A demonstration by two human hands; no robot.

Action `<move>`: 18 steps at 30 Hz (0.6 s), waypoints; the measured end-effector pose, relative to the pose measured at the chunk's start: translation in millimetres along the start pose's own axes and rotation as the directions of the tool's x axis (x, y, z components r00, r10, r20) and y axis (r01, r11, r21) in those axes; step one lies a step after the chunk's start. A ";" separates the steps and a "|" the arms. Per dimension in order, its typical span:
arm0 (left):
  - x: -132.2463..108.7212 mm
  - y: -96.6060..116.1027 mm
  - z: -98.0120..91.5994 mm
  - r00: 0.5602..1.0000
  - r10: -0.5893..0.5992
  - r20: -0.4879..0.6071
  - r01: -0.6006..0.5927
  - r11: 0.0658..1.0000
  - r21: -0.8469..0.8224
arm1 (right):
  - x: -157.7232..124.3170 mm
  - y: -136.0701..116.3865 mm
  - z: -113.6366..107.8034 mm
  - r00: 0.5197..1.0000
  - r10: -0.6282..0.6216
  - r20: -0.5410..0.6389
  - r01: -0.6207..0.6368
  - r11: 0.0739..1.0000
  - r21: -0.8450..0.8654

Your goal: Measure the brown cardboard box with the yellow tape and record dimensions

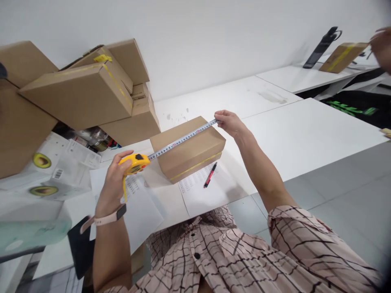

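On the white table [293,134]: tape measure [136,163] drawn across a cardboard box [189,156].
Left hand [114,179] wraps the tape measure, left of the box; the blade [183,139] spans the box top; right hand [229,122] pinches the blade's end. A slipped pinch could let the blade recoil; uneven hand heights could skew the reading.

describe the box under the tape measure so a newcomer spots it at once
On the white table, look between the person's left hand and right hand. A cardboard box lies there, with a pen on the paper at its near side. Unlike the cartons heaped to its left, it has the blade of the yellow tape measure over its top.
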State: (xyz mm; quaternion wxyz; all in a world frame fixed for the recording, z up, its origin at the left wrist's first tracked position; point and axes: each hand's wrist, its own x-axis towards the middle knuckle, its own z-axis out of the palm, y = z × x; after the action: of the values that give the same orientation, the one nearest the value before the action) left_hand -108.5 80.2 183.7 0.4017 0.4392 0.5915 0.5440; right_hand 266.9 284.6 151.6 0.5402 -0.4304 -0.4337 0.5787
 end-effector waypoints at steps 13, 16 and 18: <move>30.5 -15.0 -12.8 0.998 -0.050 0.040 0.046 0.995 0.088 | -15.0 30.5 11.3 0.980 0.178 -0.093 -0.199 0.920 -0.337; 34.8 -18.7 -2.4 0.995 -0.010 0.098 -0.001 0.994 0.114 | -20.9 27.8 13.1 0.968 0.208 -0.142 -0.245 0.910 -0.334; 35.6 -20.8 2.8 0.993 0.009 0.119 -0.023 0.992 0.121 | -22.5 27.6 13.9 0.973 0.167 -0.162 -0.214 0.913 -0.346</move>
State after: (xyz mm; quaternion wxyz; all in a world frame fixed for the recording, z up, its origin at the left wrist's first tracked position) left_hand -117.9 114.6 162.9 0.4040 0.4992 0.5952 0.4830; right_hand 247.5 260.5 129.1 0.4195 -0.5989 -0.4528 0.5101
